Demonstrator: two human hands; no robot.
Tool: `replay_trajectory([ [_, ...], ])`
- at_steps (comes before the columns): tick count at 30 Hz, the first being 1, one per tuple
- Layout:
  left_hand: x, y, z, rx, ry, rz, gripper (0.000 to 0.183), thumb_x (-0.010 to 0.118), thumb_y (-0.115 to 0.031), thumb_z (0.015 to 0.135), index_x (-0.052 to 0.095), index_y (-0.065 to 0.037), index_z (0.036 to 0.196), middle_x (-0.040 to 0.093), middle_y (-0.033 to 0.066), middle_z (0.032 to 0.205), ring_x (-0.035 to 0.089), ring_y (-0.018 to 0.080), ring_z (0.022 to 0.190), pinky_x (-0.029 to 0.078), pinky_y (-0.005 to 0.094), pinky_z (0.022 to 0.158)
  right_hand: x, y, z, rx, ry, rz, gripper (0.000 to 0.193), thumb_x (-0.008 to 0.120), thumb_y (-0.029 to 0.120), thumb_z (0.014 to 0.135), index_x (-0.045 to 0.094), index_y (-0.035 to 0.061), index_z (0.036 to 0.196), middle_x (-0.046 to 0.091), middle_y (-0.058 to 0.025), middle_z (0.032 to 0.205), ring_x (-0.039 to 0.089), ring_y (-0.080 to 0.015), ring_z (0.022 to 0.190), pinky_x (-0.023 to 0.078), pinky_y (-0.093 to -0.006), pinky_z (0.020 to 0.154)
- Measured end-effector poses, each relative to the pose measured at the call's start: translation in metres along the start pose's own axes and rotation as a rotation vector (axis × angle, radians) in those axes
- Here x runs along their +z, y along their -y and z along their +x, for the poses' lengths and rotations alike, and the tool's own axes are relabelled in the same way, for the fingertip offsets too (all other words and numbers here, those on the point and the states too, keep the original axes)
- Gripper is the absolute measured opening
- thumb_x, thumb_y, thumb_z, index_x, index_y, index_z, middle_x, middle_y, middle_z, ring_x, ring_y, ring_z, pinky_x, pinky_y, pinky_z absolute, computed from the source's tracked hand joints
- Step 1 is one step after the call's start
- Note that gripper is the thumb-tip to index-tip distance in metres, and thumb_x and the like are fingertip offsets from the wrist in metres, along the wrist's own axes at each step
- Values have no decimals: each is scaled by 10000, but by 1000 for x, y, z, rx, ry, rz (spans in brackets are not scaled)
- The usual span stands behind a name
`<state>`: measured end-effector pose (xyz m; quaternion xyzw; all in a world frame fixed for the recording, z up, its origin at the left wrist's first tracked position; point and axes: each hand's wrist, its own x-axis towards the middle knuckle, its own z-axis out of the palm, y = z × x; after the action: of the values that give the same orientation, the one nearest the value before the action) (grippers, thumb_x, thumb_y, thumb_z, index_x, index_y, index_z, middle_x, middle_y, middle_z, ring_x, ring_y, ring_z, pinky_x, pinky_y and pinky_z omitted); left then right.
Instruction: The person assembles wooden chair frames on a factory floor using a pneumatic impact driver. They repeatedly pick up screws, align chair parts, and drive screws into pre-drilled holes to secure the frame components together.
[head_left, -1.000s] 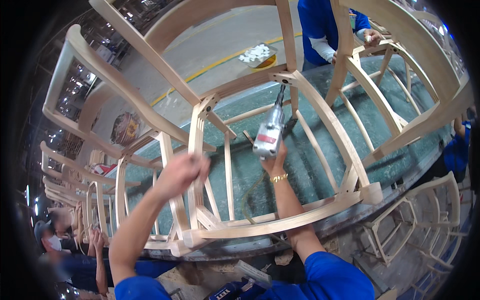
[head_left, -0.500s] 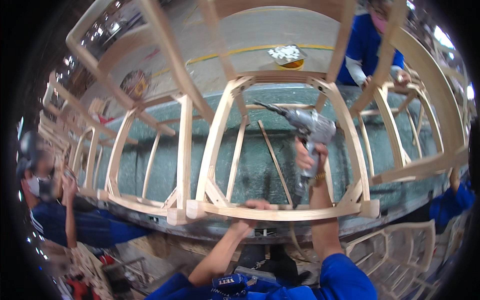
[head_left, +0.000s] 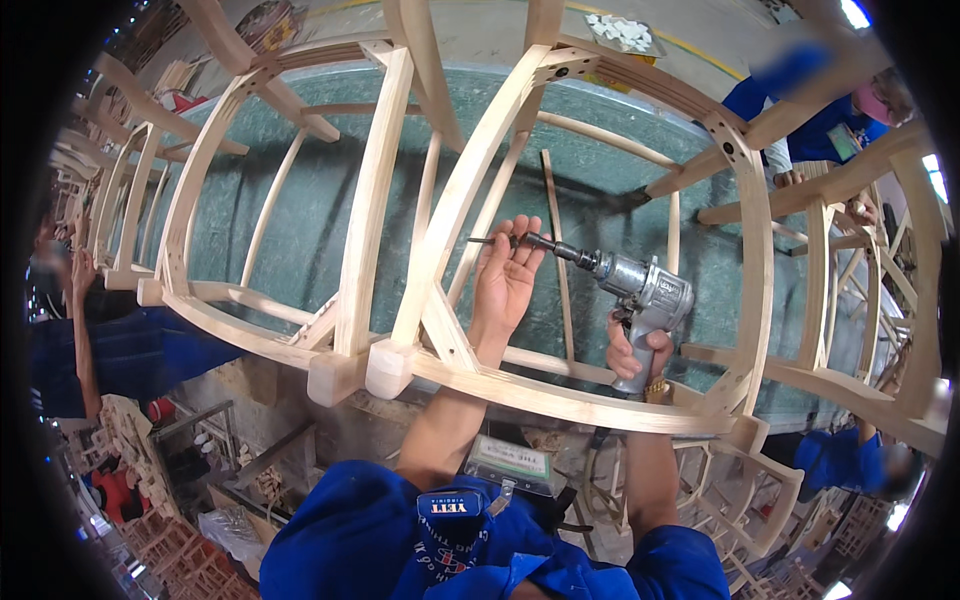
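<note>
1. Green bench (head_left: pixel 310 240): its scuffed top carries a row of wooden frames.

2. Frame (head_left: pixel 570 400): pale wood, standing on the bench, its seat ring surrounding both hands in our view. We judge it stiff and fairly light for its bulk; a thick rail or leg gives the surest hold, a thin rung the weakest.

3. Driver (head_left: pixel 650 290): grey metal, within the frame's opening and above the bench, nose pointing left. We judge it heavy towards the head, rigid and not fragile; the handle is the place to hold it. The right hand (head_left: pixel 638 350) wraps that handle, fingers curled firmly round it.

4. Tray (head_left: pixel 654 46): beyond the bench, heaped with small white pieces (head_left: pixel 616 33). What supports it we cannot tell.

5. Tub (head_left: pixel 275 22): round and dark, at the upper edge; we cannot make out its contents.

6. Bit (head_left: pixel 540 242): slim, dark, projecting from the driver's nose. The left hand (head_left: pixel 508 272), palm towards us and fingers half unfolded, touches it; whether thumb and fingers pinch it we cannot tell. We expect hard, smooth metal, apt to turn under loose fingertips.
</note>
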<state>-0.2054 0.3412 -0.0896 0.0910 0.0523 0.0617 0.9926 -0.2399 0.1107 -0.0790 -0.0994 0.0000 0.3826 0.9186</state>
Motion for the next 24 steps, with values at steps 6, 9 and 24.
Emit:
replay_trajectory([
  [6, -7, -18, -1, -30, 62, 175, 212, 502, -147, 912, 526, -65, 1106, 550, 84, 1202, 463, 237, 1196, 349, 427, 1047, -1, 5, 8, 117, -16, -25, 599, 556, 219, 695, 392, -134, 1150, 480, -134, 710, 450, -148, 410, 401, -282, 367],
  [9, -12, -22, -6, -16, 98, 145, 213, 488, -144, 918, 530, -69, 1112, 537, 83, 1225, 453, 232, 1206, 324, 428, 1061, 0, 5, 10, 156, -7, -20, 599, 544, 229, 692, 396, -132, 1147, 477, -131, 701, 445, -149, 401, 395, -281, 365],
  [24, -2, -16, -42, -99, 117, -99, 208, 452, -287, 932, 538, -201, 1100, 483, 62, 1285, 292, 339, 1299, 210, 577, 1047, -5, -3, 8, 336, -174, -138, 581, 534, 253, 656, 436, -125, 1085, 494, -131, 654, 468, -186, 408, 418, -309, 380],
])
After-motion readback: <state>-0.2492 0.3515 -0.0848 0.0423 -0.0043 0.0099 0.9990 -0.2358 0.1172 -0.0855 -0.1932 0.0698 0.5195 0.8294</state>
